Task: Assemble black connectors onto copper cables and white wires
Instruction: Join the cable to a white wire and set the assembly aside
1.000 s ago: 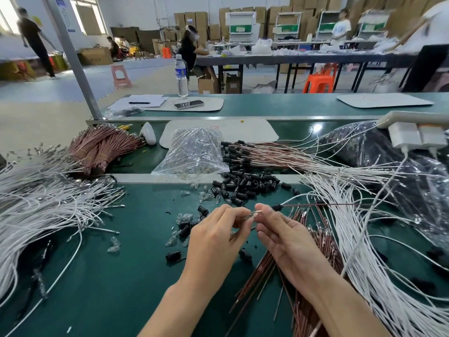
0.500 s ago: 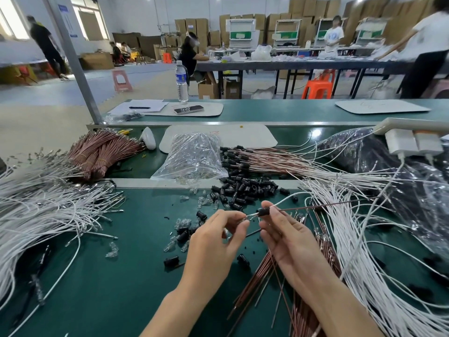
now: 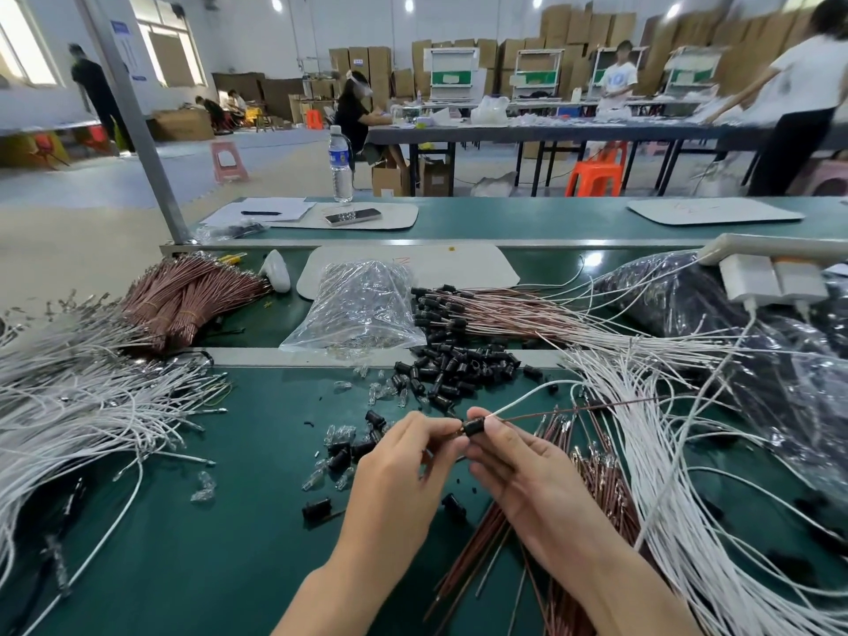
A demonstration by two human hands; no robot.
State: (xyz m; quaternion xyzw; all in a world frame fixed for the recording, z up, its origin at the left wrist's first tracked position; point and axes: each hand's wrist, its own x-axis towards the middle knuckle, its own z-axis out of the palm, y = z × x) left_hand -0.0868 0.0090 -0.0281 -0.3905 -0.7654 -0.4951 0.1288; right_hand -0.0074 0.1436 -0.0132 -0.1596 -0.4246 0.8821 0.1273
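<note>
My right hand [image 3: 514, 470] pinches a black connector [image 3: 473, 426] between thumb and fingers. A copper cable [image 3: 578, 409] and a white wire [image 3: 527, 401] run out of the connector to the right. My left hand [image 3: 404, 465] pinches the metal tips sticking out of the connector's left end. A heap of loose black connectors [image 3: 459, 364] lies just beyond my hands. Loose copper cables [image 3: 592, 488] lie under my right wrist. White wires [image 3: 679, 452] fan out on the right.
A clear bag [image 3: 362, 305] of small parts lies behind the connector heap, with clear pieces [image 3: 339, 433] scattered on the green mat [image 3: 206, 543]. White wires [image 3: 69, 406] and bundled copper cables [image 3: 183, 296] fill the left. Finished cables [image 3: 504, 309] lie at centre back. A dark bag [image 3: 734, 323] sits right.
The black connector has slid left along the cable and wire, from beyond my right fingertips to between both hands. My hands have closed together around it.
</note>
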